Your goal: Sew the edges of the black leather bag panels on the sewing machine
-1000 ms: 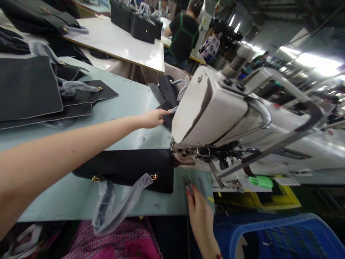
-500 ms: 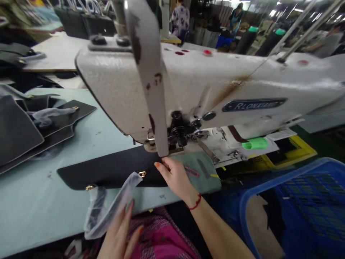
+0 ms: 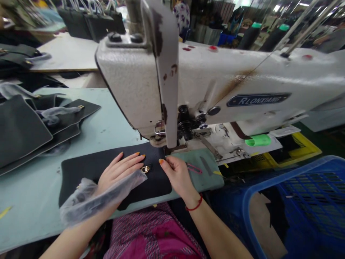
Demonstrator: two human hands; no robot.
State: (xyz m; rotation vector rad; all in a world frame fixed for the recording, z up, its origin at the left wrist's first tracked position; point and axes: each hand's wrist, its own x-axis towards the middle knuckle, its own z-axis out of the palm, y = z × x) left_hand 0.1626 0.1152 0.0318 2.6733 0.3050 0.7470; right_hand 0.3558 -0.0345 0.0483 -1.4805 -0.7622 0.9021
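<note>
A black leather bag panel [image 3: 159,180] lies flat on the table, its far edge at the sewing machine's needle area. My left hand [image 3: 120,171] rests on the panel with fingers stretched out, its wrist beneath a handle wrapped in clear plastic [image 3: 99,205]. One end of that handle joins a gold metal fitting [image 3: 146,169] on the panel. My right hand [image 3: 178,174] pinches the panel's edge between thumb and fingers, just below the presser foot. The white sewing machine [image 3: 205,90] stands over the panel, its needle hidden behind a painted bar.
Pink thread snips [image 3: 194,168] lie right of my right hand. A blue plastic basket [image 3: 249,190] stands at the lower right, and a yellow crate [image 3: 307,145] behind it. Several dark panels [image 3: 27,122] are stacked on the left. Finished black bags [image 3: 90,25] stand on a table behind.
My left hand has moved up from the table's front edge onto the panel, under the wrapped handle. The handle has swung left and upward. My right hand still pinches the panel's edge.
</note>
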